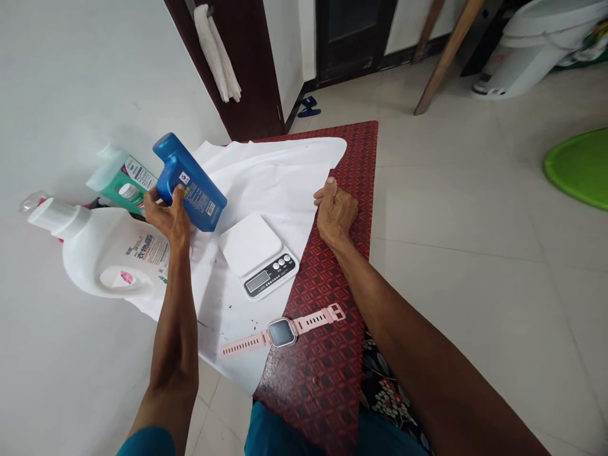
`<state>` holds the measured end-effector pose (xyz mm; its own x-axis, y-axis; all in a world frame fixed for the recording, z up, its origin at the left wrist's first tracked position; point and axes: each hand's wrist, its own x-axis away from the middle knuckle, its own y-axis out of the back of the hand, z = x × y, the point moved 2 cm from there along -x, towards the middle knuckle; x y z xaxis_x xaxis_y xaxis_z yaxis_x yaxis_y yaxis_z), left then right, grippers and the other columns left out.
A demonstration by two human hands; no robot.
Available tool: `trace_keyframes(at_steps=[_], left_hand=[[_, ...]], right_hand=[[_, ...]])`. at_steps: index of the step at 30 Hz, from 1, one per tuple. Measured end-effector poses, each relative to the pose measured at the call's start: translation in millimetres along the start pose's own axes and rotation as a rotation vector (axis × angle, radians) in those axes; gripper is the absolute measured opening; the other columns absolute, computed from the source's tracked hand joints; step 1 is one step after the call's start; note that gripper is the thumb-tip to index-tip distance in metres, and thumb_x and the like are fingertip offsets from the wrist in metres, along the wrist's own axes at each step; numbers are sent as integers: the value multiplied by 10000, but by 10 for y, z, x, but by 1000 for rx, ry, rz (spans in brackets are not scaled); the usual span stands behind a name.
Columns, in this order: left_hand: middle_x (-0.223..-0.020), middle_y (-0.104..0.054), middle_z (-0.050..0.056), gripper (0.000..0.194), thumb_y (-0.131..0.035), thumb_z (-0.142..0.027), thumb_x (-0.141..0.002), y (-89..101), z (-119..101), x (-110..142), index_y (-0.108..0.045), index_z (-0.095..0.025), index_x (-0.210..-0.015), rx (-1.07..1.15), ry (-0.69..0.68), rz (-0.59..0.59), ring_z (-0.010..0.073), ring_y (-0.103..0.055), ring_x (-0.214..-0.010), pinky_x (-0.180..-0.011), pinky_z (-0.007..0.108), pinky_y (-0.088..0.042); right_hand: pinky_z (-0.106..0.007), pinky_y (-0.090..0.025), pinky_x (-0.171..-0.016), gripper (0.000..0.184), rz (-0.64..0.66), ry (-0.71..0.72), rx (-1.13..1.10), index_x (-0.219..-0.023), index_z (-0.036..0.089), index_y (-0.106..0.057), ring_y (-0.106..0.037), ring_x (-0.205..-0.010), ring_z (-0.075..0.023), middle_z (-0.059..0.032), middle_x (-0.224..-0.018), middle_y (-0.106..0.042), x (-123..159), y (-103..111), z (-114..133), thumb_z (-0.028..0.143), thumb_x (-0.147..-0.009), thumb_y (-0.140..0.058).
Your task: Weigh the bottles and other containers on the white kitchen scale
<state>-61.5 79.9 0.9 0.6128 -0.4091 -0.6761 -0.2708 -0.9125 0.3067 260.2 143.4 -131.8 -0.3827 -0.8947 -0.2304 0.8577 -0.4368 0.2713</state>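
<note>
My left hand [168, 215] grips a blue plastic bottle [194, 187] by its side, thumb in front. The bottle is tilted, with its label and barcode facing me, just behind a white digital kitchen scale [251, 244]. The scale's platform holds nothing. My right hand [337, 212] rests on the table by the edge of a white sheet [280, 171], its fingers curled in; I see nothing in them. Nearer to me lies a pink-strapped smartwatch [282, 332], stretched flat across the sheet and the red tablecloth [313, 380].
Against the left wall stand a large white detergent jug [109, 247] and a green bottle [118, 180]. A towel [216, 54] hangs by the dark door. On the floor are blue slippers [309, 107], a white bucket [517, 57] and a green round object [582, 168].
</note>
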Motion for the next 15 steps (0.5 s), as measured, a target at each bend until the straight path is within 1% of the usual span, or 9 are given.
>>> trace_keyframes(at_steps=[2,4,6,8,10,13,15], left_hand=[[-1106,-705,63,419,-821,-442,-836,120,-184,56,-643,-179,-1110,145,-99,-20,239,-712,-1034,-942,456,-595],[-1111,-710,64,440,-849,-475,-821,258,-382,127,-645,-200,-1098,253,-159,0,245,-720,-1027,-929,465,-614],[-1112,-711,46,450,-871,-513,-822,397,-554,238,-651,-242,-1105,296,-178,41,264,-724,-1061,-926,486,-626],[-1104,-705,37,446,-882,-550,-826,516,-671,397,-658,-282,-1101,290,-164,83,288,-726,-1089,-896,511,-640],[-1073,-689,37,456,-891,-557,-815,595,-728,594,-664,-282,-1098,287,-138,109,287,-732,-1059,-848,503,-652],[-1003,-661,17,477,-894,-525,-793,635,-746,892,-669,-234,-1097,281,-104,129,226,-733,-941,-804,427,-653],[-996,-665,8,462,-884,-499,-803,631,-745,1055,-664,-219,-1098,254,-95,137,191,-725,-892,-793,386,-647]], right_hand=[[-430,-583,-870,743,-7,-7,-3,-683,229,-690,-787,-823,-279,-104,-722,-758,-1,-4,-3,599,-1148,-245],[-436,-585,-879,752,-9,-8,-14,-682,233,-688,-787,-836,-285,-106,-724,-762,-1,-5,-1,625,-1144,-242],[-434,-584,-884,761,-8,-11,-24,-684,234,-688,-789,-851,-287,-109,-737,-768,0,-4,4,636,-1142,-232],[-437,-580,-892,759,0,-16,-28,-686,232,-689,-790,-860,-290,-117,-765,-777,0,-3,8,630,-1142,-231],[-445,-571,-917,742,11,-17,-28,-690,228,-691,-791,-869,-296,-122,-785,-782,1,-1,9,606,-1144,-242],[-448,-560,-955,715,18,-9,-20,-698,225,-693,-786,-869,-289,-111,-763,-771,3,5,6,555,-1151,-249],[-440,-563,-951,710,17,-1,-14,-697,224,-691,-781,-852,-278,-99,-741,-758,5,9,3,534,-1156,-246]])
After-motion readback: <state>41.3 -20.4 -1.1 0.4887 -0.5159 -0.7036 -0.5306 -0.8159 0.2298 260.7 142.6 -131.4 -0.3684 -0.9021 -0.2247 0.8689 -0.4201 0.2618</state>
